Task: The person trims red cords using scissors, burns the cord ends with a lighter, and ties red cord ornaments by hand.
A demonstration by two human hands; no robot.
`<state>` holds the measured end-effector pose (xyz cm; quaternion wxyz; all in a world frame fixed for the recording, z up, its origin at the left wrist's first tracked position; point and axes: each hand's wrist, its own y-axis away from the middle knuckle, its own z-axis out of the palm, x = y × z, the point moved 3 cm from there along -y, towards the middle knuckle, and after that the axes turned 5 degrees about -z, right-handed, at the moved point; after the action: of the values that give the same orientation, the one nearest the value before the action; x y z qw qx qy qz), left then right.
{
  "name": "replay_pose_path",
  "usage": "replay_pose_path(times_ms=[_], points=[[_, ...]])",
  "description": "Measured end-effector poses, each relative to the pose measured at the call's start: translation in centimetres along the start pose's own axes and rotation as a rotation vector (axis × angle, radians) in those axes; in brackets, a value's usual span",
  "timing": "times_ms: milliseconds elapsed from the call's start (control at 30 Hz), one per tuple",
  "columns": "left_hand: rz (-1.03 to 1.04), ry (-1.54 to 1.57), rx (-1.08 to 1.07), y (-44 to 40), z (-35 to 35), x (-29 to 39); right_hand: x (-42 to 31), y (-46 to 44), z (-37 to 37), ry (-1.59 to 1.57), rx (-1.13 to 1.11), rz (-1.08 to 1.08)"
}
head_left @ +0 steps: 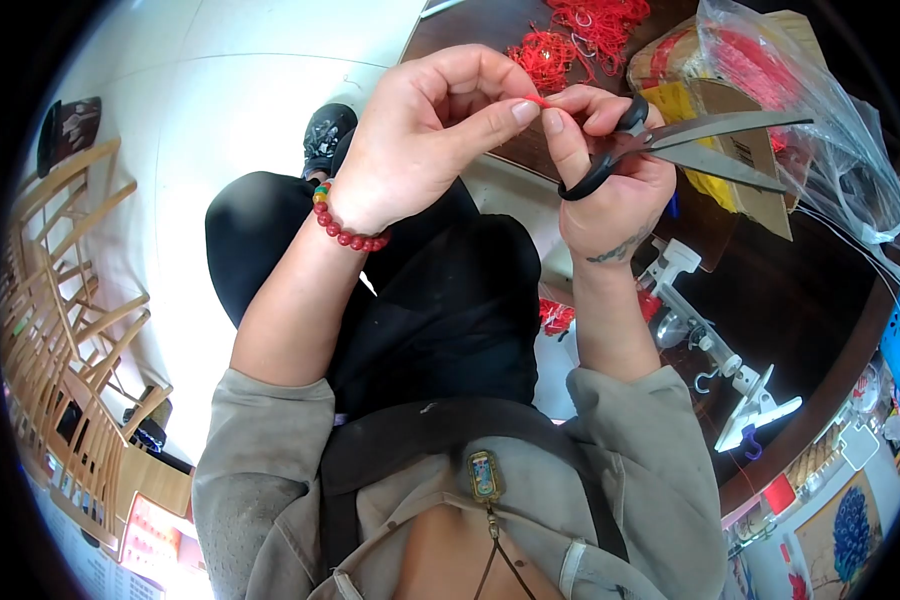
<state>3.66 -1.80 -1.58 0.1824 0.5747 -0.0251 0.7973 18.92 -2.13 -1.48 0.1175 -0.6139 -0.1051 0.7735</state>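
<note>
My left hand [435,125] pinches a small piece of red cord [538,101] between thumb and index finger. Close beside it, the fingertips of my right hand [615,165] are pressed together at the other end of that cord. A pair of scissors [660,143] with black handles hangs on my right hand, a finger and thumb through its loops. Its blades stand partly apart and point to the right. Most of the cord is hidden by my fingertips.
Tangled red cords [595,35] lie on the dark table [800,270] beyond my hands. An opened cardboard box [750,150] and a clear plastic bag [850,150] are at the right. A white clamp stand [705,340] sits near my right forearm. Wooden chairs [75,330] stand at the left.
</note>
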Motion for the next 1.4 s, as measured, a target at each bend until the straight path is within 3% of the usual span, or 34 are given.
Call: replay_pose_path(times_ms=[333, 533, 633, 867, 1067, 1400], points=[[-0.024, 0.008, -0.014, 0.0, 0.1, -0.1, -0.3, 0.3, 0.3, 0.035, 0.021, -0.013], [-0.019, -0.028, -0.017, 0.0, 0.1, -0.2, -0.1, 0.5, -0.2, 0.089, 0.010, 0.089], [0.002, -0.055, -0.016, -0.1, 0.2, -0.3, -0.5, 0.1, -1.1, 0.215, -0.039, 0.209], [-0.009, -0.221, -0.032, 0.2, 0.1, 0.7, -1.5, -1.6, -3.9, 0.798, -0.437, 0.355], [-0.007, -0.212, -0.041, 0.2, -0.1, 0.5, -2.1, -1.9, -4.2, 0.896, -0.543, 0.329], [0.029, -0.262, -0.024, 0.1, -0.2, 0.0, -2.0, -2.0, -4.5, 0.887, -0.538, 0.333]])
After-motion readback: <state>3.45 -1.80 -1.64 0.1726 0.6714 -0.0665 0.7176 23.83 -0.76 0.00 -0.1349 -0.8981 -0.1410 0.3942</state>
